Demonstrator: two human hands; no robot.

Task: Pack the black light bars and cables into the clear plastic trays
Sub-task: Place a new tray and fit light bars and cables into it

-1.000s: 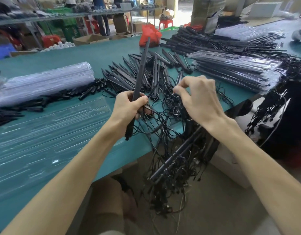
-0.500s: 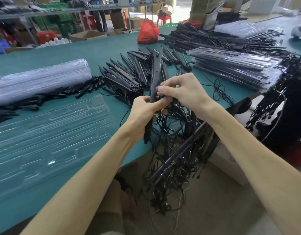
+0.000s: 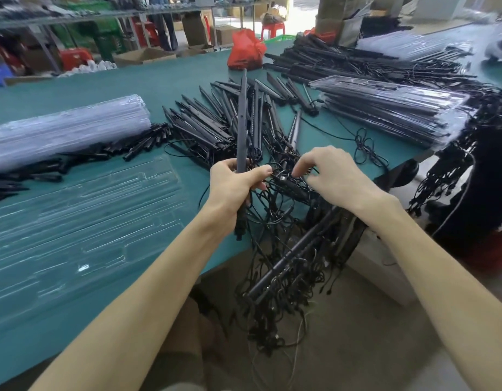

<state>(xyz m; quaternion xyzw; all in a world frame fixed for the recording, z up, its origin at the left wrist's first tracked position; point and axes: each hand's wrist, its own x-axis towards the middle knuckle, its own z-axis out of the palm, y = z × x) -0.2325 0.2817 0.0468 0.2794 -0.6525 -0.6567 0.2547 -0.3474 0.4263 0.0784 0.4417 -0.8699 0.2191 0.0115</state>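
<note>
- Grips one black light bar (image 3: 241, 131) low on its length in the left hand (image 3: 232, 184), fingers and thumb wrapped round it; holds it off the table (image 3: 173, 77), near upright, tip pointing away, less tilted than a second ago
- Takes the right hand (image 3: 328, 176) off the bar, where it pinched beside the left thumb half a second ago; lowers it to the right into the cable tangle (image 3: 286, 193) at the table edge
- Curls right fingertips into the tangle, seems to pinch a strand between thumb and forefinger; cannot tell whether that strand belongs to the held bar
- Points, probably, to freeing the bar's own cable from the mess; no packing step reached yet
- Leaves the clear tray (image 3: 83, 221) flat on the table left of the hands, no bar visible in its slots
- Leaves loose bars (image 3: 210, 122) fanned just beyond the hands, a hanging bundle (image 3: 286, 266) of bars and cables off the edge below the wrists
- Shows empty trays (image 3: 66, 128) stacked far left, filled trays (image 3: 391, 108) stacked far right, red bag (image 3: 245, 49) behind
- Needs next, likely: cable pulled clear, then bar laid into a tray slot; high snag risk among so many loops
</note>
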